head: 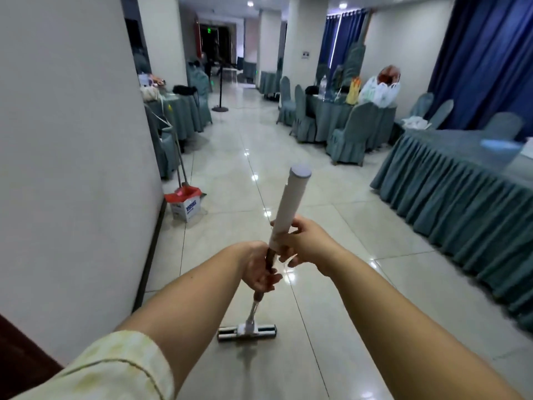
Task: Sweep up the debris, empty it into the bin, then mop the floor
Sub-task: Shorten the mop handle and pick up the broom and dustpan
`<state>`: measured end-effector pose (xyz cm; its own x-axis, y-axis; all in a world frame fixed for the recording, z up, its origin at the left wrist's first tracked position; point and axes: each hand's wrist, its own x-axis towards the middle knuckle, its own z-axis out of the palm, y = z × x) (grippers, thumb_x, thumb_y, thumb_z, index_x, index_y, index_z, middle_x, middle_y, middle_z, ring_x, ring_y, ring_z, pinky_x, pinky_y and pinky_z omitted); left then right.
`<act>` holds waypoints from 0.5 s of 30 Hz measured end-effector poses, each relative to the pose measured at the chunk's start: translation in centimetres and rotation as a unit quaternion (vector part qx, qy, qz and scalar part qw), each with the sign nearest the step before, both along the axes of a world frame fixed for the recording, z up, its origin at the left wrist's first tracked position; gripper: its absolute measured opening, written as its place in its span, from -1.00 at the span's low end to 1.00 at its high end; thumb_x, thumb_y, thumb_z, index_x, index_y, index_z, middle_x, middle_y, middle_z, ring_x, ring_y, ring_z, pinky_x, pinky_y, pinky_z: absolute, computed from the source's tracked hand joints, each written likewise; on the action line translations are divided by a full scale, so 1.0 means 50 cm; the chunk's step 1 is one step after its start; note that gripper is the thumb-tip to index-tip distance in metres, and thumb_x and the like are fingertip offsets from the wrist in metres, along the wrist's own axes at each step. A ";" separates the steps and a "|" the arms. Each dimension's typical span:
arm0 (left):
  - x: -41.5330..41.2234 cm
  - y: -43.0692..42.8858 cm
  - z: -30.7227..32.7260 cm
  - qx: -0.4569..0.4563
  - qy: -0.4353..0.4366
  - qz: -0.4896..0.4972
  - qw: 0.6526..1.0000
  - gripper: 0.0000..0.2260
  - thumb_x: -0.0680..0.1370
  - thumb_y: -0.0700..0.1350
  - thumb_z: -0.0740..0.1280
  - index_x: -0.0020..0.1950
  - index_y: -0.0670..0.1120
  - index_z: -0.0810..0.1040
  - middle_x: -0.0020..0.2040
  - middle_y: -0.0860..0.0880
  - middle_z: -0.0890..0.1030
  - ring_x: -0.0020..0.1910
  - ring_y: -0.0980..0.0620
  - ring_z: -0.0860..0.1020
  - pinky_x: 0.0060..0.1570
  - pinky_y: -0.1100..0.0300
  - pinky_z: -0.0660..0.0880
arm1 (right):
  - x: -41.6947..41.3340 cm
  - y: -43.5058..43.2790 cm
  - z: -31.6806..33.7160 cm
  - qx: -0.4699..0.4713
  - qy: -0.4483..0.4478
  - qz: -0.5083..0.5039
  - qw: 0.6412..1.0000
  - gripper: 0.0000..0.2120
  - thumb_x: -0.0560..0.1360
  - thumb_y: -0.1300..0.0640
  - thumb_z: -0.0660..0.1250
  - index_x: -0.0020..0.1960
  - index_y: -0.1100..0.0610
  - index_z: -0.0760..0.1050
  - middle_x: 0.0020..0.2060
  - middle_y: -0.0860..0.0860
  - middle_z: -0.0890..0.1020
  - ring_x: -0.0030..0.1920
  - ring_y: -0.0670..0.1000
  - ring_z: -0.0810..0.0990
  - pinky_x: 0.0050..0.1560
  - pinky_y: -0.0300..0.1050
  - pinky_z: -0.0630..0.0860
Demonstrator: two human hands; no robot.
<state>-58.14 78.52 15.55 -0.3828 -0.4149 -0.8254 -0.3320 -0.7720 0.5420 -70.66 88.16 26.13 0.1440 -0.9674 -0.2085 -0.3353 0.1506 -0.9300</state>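
Left fingers (269, 280) curled round mop handle (290, 197), right fingers (292, 258) likewise

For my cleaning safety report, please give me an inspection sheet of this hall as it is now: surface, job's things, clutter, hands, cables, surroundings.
Surface: glossy tiled floor, lamp reflections, no debris seen near the mop.
Job's things: mop head resting on the floor; bin, a box with red liner, at the left wall; broom handles leaning behind it.
Clutter: bags on a far table.
Grippers: left hand grips the mop shaft low; right hand grips it higher.
Cables: nothing seen.
Surroundings: skirted tables, covered chairs, blue curtains, a barrier post.
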 end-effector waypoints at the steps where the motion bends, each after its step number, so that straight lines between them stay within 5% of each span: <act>1: 0.006 -0.026 0.013 0.004 -0.010 0.001 1.000 -0.76 0.52 -0.02 0.14 -0.14 -0.18 0.43 -0.26 -0.09 0.55 -0.39 -0.06 0.58 -0.13 0.11 0.53 | 0.002 -0.039 0.008 -0.023 0.028 -0.004 0.999 -0.77 0.51 0.19 0.37 0.16 0.13 0.50 -0.27 0.12 0.60 -0.35 0.08 0.56 -0.36 -0.09 0.51; 5: 0.022 -0.145 0.059 -0.037 -0.081 -0.028 0.996 -0.45 0.53 0.22 0.04 -0.05 -0.24 0.53 -0.19 -0.10 0.59 -0.21 -0.04 0.55 -0.02 0.08 0.50 | -0.004 -0.218 0.020 -0.076 0.087 0.011 0.993 -0.77 0.49 0.11 0.42 0.13 0.08 0.56 -0.12 0.17 0.58 -0.25 0.05 0.49 -0.31 -0.08 0.48; 9: 0.024 -0.274 0.091 -0.208 -0.185 -0.032 0.960 -0.46 0.55 0.25 0.02 0.17 -0.16 0.48 0.06 -0.15 0.58 0.02 -0.11 0.56 0.02 0.00 0.51 | -0.017 -0.403 0.024 -0.131 0.078 0.034 0.988 -0.78 0.48 0.10 0.43 0.11 0.10 0.59 -0.04 0.09 0.63 -0.06 0.03 0.56 -0.08 -0.10 0.49; 12: 0.021 -0.388 0.096 -0.347 -0.107 0.058 0.930 -0.64 0.59 0.13 0.11 0.22 -0.04 0.50 0.17 -0.03 0.56 0.16 -0.06 0.51 0.20 -0.05 0.46 | -0.020 -0.536 0.015 -0.150 0.042 0.040 0.987 -0.83 0.49 0.14 0.42 0.08 0.07 0.57 -0.01 0.00 0.66 0.06 0.04 0.61 0.03 -0.14 0.52; 15: 0.014 -0.486 0.101 -0.334 0.048 0.145 0.930 -0.64 0.59 0.16 0.17 0.21 -0.01 0.57 0.12 0.03 0.65 0.21 -0.01 0.52 0.30 -0.02 0.39 | -0.025 -0.664 0.011 -0.155 0.011 0.039 0.987 -0.86 0.50 0.15 0.42 0.04 0.07 0.54 -0.03 0.01 0.65 0.03 0.05 0.63 -0.13 -0.23 0.55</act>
